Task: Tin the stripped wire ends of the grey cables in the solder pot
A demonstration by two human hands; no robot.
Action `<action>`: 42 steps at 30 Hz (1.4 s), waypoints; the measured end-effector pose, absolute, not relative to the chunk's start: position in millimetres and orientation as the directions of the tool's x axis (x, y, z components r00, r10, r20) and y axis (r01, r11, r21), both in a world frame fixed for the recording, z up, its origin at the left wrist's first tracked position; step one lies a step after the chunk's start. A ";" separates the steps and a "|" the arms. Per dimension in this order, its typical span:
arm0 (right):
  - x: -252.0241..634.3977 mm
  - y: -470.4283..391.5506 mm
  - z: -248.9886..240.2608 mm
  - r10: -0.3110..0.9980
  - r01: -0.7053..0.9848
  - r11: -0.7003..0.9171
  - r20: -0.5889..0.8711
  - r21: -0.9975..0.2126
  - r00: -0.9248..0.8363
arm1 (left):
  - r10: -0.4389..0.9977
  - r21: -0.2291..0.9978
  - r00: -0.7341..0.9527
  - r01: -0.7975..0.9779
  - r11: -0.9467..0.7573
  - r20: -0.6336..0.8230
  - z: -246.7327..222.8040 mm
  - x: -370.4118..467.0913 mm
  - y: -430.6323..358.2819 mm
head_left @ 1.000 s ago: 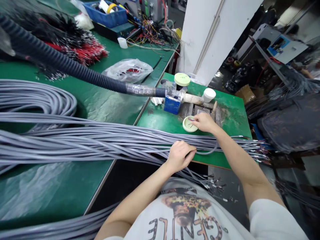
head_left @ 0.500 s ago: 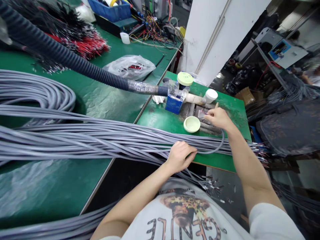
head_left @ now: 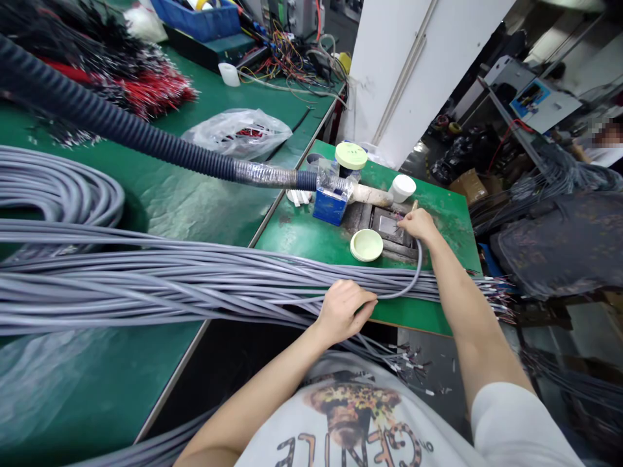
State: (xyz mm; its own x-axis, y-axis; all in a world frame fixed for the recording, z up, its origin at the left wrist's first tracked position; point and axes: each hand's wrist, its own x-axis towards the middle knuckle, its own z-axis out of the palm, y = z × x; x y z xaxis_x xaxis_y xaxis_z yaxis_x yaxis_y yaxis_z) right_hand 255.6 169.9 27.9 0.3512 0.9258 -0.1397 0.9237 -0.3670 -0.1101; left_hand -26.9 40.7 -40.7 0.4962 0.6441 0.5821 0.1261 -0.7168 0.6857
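Observation:
My right hand (head_left: pixel 418 224) is closed in a pinch on the end of a grey cable (head_left: pixel 417 269), at the right side of a shiny square solder pot (head_left: pixel 389 226). Thin wire ends show near the fingertips; whether they touch the solder is too small to tell. The cable curves down from this hand and back toward my left hand (head_left: pixel 344 311). That hand is closed around the cable at the front edge of a long bundle of grey cables (head_left: pixel 195 269). A pale cream dish (head_left: pixel 366 245) stands just left of the pot.
A ribbed hose (head_left: pixel 185 146) ends in a pale nozzle (head_left: pixel 372 194) behind the pot, propped on a blue box (head_left: pixel 331 205). A white cup (head_left: pixel 403 188) and a yellow-lidded jar (head_left: pixel 350 155) stand behind. A plastic bag (head_left: pixel 238 133) lies on the green table (head_left: pixel 170 214).
The view has shifted a little, moving the scene leftward. My right hand has drawn slightly off the pot, so more of its shiny surface shows. My left hand keeps its hold on the cable.

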 end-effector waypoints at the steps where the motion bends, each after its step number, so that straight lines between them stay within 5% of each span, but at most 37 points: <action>1: 256.2 170.9 26.6 0.924 0.922 -0.371 -0.142 -0.107 0.355 | 0.642 0.685 0.493 0.119 -0.719 0.587 -40.6 -26.9 40.9; 18: 252.0 167.6 36.9 0.937 0.935 -0.340 -0.125 -0.106 0.326 | 0.607 0.630 0.444 0.115 -0.768 0.660 -38.1 -26.4 41.7; 26: 200.5 137.4 77.3 0.990 0.908 0.033 -0.111 -0.417 -0.086 | 0.604 0.623 0.446 0.123 -0.773 0.661 -38.1 -26.2 42.2; 37: 147.8 137.7 60.2 0.959 0.991 0.134 -0.249 -0.018 -0.134 | 0.594 0.593 0.460 0.167 -0.788 0.660 -35.5 -29.3 41.3; 42: 143.5 135.3 58.7 0.960 0.990 0.134 -0.251 0.040 -0.120 | 0.593 0.593 0.462 0.165 -0.788 0.659 -35.6 -30.1 41.0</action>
